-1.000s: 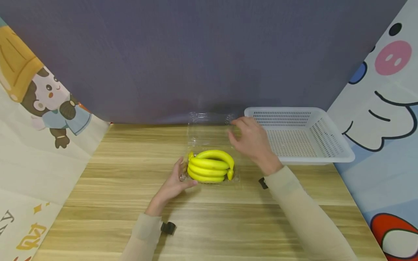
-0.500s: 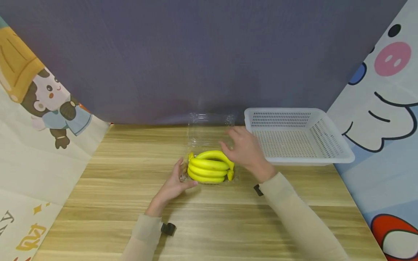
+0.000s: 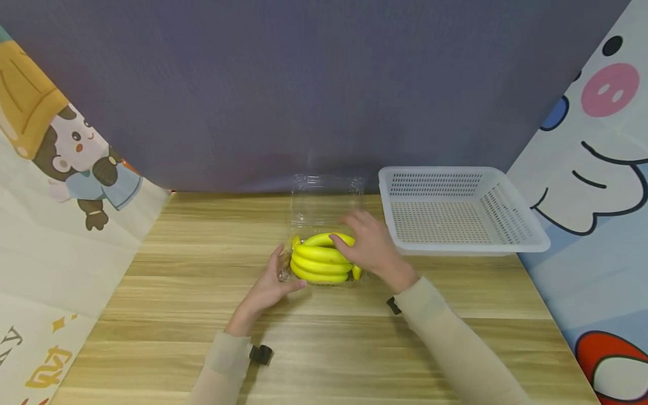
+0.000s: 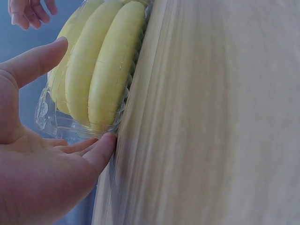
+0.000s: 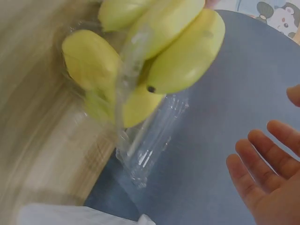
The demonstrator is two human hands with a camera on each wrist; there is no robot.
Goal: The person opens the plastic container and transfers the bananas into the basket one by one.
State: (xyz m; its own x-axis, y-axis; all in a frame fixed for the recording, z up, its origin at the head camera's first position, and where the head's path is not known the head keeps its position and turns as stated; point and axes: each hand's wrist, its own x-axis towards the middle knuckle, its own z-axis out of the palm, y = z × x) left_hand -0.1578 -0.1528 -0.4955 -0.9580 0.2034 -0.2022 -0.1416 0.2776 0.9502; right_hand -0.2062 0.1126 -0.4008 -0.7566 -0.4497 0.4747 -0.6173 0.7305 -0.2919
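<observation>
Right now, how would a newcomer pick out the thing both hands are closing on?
On the pale wooden table, left of the white perforated plastic basket, lies an open clear plastic clamshell box. Inside sits the bunch of yellow bananas, the only brightly coloured object there.

The left hand (image 4: 42, 154) touches the clear clamshell box (image 4: 56, 119) of bananas (image 4: 101, 65) just beyond its fingertips, on the counter (image 4: 211, 122).

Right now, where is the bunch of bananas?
In the head view the bananas sit in the clear plastic box mid-table, between the left hand and right hand, just left of the white basket.
</observation>
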